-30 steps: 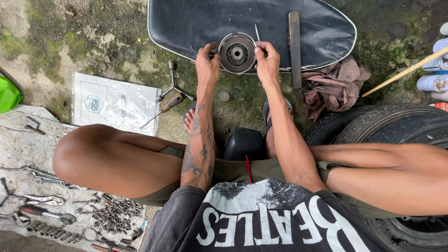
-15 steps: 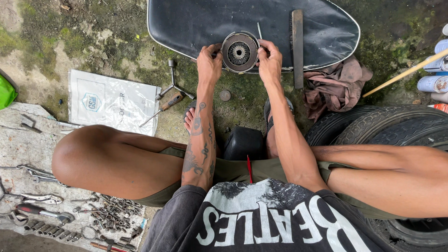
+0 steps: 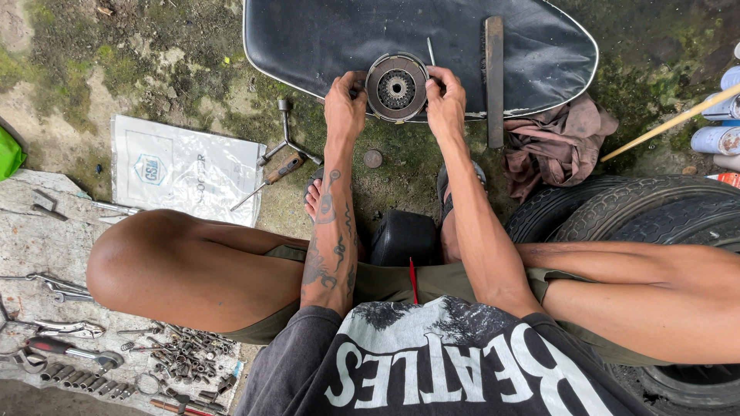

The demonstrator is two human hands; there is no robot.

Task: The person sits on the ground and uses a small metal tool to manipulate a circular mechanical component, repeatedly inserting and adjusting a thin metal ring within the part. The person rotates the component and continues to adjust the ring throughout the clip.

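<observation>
Head view, looking down past knees to the ground.

Round grey metal disc assembly with a toothed hub at its centre (image 3: 396,87) sits on the near edge of a black padded vinyl seat (image 3: 331,38) laid flat on the mossy ground (image 3: 116,69). The disc lies straight ahead of the person, at full arm's reach, face up; being round, it has no long axis to speak of.

Left hand (image 3: 344,106) grasps the disc's left rim, fingers curled over the edge. Right hand (image 3: 446,102) grasps the right rim the same way, thumb towards the hub. The two hands stand level, one on each side; neither is clearly nearer.

Near the disc:
- thin metal rod (image 3: 431,51), just beyond the right hand, on the seat
- long dark flat bar (image 3: 493,77), lengthwise on the seat, right of the hands
- crumpled brown rag (image 3: 563,142) against the seat's right end
- small round brown cap (image 3: 373,159) on the ground between the forearms
- T-shaped metal wrench (image 3: 284,139) and wooden-handled screwdriver (image 3: 274,173), left of the left forearm

Packages: flat clear plastic bag with a white printed card and blue shield-shaped emblem (image 3: 181,169), lying left on the ground. Blue-and-white cylindrical cans (image 3: 721,139), far right edge; labels too small to tell.

Black rubber tyres (image 3: 617,208) beside the right leg. Scattered sockets and spanners (image 3: 177,358) on a concrete slab (image 3: 38,231), lower left.
</observation>
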